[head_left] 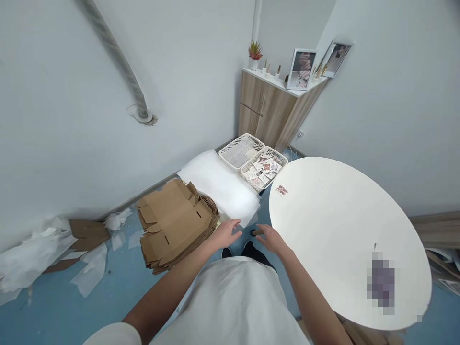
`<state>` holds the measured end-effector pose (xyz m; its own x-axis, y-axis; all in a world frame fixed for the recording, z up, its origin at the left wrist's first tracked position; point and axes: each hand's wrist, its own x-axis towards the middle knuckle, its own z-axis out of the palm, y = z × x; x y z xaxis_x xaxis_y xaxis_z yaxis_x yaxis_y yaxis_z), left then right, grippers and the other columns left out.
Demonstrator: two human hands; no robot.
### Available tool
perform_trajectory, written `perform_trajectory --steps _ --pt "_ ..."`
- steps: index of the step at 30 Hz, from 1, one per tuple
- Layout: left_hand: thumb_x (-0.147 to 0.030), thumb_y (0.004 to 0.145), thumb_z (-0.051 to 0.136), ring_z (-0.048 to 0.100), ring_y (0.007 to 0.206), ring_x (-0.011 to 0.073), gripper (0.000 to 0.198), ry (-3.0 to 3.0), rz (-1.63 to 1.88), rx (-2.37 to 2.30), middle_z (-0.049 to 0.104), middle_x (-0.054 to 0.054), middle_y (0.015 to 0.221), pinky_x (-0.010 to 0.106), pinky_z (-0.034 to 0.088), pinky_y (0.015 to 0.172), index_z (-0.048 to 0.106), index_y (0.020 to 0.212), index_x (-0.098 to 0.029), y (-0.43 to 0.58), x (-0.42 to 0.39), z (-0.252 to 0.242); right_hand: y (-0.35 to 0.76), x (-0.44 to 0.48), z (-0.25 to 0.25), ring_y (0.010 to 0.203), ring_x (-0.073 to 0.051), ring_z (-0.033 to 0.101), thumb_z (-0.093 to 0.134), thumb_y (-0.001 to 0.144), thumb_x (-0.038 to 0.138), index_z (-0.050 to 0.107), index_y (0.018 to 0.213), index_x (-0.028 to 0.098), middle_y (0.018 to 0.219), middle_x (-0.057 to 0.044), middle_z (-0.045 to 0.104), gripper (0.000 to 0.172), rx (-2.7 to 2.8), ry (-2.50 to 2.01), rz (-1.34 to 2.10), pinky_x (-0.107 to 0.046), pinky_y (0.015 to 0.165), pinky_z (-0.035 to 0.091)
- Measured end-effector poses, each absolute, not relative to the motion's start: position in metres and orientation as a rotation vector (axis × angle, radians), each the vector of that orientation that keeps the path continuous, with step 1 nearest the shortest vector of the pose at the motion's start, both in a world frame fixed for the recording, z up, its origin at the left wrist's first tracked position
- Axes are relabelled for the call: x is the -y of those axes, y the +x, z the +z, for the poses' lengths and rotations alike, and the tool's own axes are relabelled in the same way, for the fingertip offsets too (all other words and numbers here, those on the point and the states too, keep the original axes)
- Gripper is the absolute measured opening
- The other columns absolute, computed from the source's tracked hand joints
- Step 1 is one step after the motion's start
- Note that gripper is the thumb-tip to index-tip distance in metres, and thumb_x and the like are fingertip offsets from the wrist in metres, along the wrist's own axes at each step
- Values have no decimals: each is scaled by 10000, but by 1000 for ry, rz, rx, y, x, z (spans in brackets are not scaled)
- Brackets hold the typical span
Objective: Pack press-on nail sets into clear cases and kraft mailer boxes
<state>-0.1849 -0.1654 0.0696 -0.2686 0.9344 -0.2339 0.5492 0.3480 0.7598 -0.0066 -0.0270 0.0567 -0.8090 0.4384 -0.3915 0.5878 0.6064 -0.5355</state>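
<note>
My left hand (224,235) hovers near the right side of a stack of flat brown cardboard boxes (176,218), holding nothing, its fingers apart. Opposite it, my right hand (271,238) is empty, fingers spread, beside the left edge of a round white table (345,215). A short brown piece with a dark end (256,232) shows just past the right fingertips; I cannot tell whether they touch. Beyond both hands lies a pile of white sheets (219,179). A small card with reddish nail shapes (281,190) rests on the tabletop.
Two white plastic baskets stand at the back: one basket (223,152) holds clear sleeves, the other (285,162) many printed cards. A wooden cabinet (266,108) fills the corner. Crumpled white paper (39,249) litters the blue floor at left. A blurred patch (383,282) covers something on the table.
</note>
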Motion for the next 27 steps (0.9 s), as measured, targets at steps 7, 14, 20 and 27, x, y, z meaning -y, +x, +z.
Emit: perform_trajectory --steps 7,14,20,27 --pt "-333 781 502 581 939 198 384 1235 734 -1935 590 84 1120 328 439 846 509 1127 -167 -192 154 67 -31 26 54 987 -201 562 454 798 257 473 1186 193 1095 -89 573 394 -2670 759 -1092 -313 809 437" --pt "-319 785 503 537 1017 203 376 1160 758 -2050 547 81 1144 327 435 874 494 1133 -176 -215 122 64 -74 -12 50 1034 -209 522 441 807 260 496 1156 189 1115 -93 562 361 -2796 690 -1157 -352 877 417" --pt "-337 806 481 456 1133 215 454 1156 756 -2173 478 105 1232 349 379 959 413 1218 -159 -257 66 67 -136 -72 46 1139 -247 436 441 807 312 438 1221 182 1226 -118 483 433 -2954 740 -1135 -411 930 371" --pt "-412 827 433 309 1253 269 466 1275 412 -2316 416 106 1323 432 276 1003 409 1237 -192 -320 -28 66 -226 -161 47 1151 -252 409 377 826 219 409 1239 163 1241 -132 490 419 -3055 777 -813 -416 951 277"
